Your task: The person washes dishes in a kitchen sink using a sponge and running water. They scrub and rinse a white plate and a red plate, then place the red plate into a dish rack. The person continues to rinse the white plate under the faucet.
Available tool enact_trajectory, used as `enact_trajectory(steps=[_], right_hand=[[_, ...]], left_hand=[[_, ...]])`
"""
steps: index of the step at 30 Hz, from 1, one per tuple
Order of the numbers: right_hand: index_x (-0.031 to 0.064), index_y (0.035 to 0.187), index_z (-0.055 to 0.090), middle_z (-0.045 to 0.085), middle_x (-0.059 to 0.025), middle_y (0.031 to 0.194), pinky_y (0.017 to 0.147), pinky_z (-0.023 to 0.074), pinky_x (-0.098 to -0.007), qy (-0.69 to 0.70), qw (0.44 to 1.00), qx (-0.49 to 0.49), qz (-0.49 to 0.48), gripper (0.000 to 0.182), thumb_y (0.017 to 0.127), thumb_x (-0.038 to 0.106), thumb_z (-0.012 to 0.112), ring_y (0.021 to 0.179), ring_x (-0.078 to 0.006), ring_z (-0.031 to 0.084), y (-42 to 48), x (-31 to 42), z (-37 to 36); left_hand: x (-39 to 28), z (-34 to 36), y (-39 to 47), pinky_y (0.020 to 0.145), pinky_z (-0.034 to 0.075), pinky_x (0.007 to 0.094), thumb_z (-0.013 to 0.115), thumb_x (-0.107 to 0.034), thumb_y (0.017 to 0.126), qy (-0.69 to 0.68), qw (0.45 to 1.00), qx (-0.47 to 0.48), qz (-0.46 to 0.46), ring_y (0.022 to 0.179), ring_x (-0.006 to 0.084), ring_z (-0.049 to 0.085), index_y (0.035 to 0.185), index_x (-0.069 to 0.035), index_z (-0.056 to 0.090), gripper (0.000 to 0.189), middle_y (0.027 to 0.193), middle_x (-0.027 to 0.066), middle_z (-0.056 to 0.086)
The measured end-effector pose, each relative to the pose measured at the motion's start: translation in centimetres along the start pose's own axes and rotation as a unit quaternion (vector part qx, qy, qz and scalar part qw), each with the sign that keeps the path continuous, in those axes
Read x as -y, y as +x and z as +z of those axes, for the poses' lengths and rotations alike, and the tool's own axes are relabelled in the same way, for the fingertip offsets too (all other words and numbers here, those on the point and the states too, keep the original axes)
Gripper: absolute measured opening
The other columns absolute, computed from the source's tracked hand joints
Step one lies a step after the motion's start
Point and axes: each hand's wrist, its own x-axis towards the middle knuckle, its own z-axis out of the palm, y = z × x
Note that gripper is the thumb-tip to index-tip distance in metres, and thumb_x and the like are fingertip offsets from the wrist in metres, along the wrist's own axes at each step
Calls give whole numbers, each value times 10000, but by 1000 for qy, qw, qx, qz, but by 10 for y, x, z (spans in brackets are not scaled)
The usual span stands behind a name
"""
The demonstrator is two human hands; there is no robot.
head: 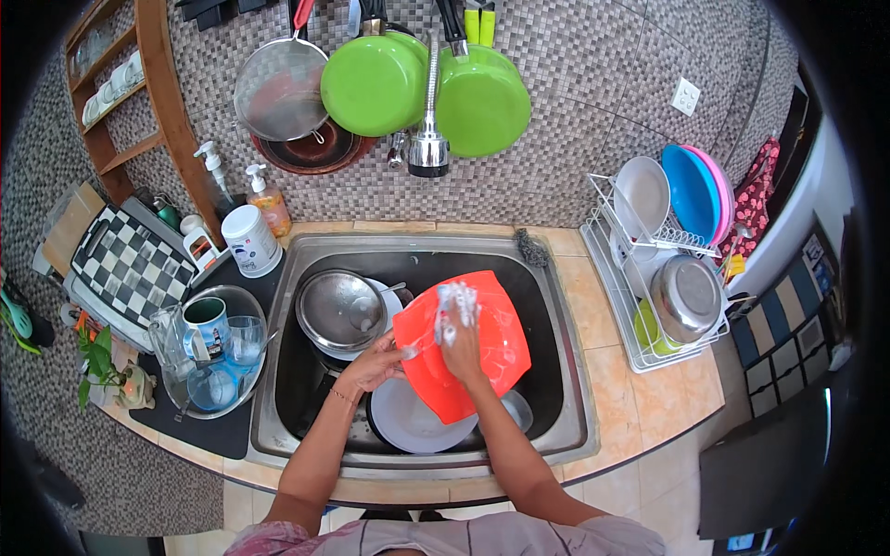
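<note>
My left hand [375, 365] grips the left rim of a bright orange-red, square-shaped plastic dish [500, 333], held tilted above the sink. My right hand [459, 340] presses on the dish's inner face. White suds cover its fingers, and whether a sponge is under them is hidden. Below the dish, a pale round plate [417, 420] lies in the stainless steel sink [577, 417], partly covered by it. A round metal lid or pan [341, 309] rests on other dishes at the sink's left, near a spoon handle [394, 287]. A clear bowl [516, 410] shows beside my right forearm.
The chrome faucet [429, 149] hangs over the sink's back, before green pans [483, 104]. A steel-wool scourer [531, 248] sits on the back right corner. To the right stands a white dish rack [643, 361]; left are a tray of cups [208, 415] and a white tub [250, 240].
</note>
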Motion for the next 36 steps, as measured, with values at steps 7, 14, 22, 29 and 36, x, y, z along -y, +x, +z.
enact_trajectory(steps=[7,14,22,29,36], right_hand=[[-51,1431,223,142,-244,1513,1145,67,-494,52,996,3,76,550,989,255,338,1408,-418,76,-17,-1,29],[-46,1435,213,136,-246,1514,1143,71,-497,54,995,21,85,562,985,257,359,1408,-417,80,-28,-2,40],[-29,1397,326,279,-226,1471,1142,137,-487,42,982,163,-88,511,962,229,395,1390,-392,195,-30,32,37],[-29,1401,325,289,-238,1462,1135,137,-508,-56,995,65,55,523,950,225,403,1372,-431,206,-10,-26,6],[-60,1358,366,361,-272,1399,1128,167,-504,-35,989,136,-37,519,898,151,477,1339,-441,267,-29,21,24]], left_hand=[[-11,-10,-6,667,605,378,575,-56,891,63,997,-38,-5,877,235,676,1326,-78,434,459,1138,121,610],[-9,-21,-7,619,608,341,540,-45,900,61,997,-56,4,775,217,688,1319,-72,443,431,1086,132,623],[-9,-24,-5,639,598,397,546,-91,895,-21,986,-159,48,773,255,689,1308,-93,449,425,1047,132,640],[-14,-27,-2,677,593,379,560,-97,887,-44,984,-156,77,798,252,688,1359,-118,416,494,1096,125,632],[5,-21,10,667,587,338,579,-99,882,-92,978,-150,110,784,227,688,1371,-130,422,514,1065,110,651]])
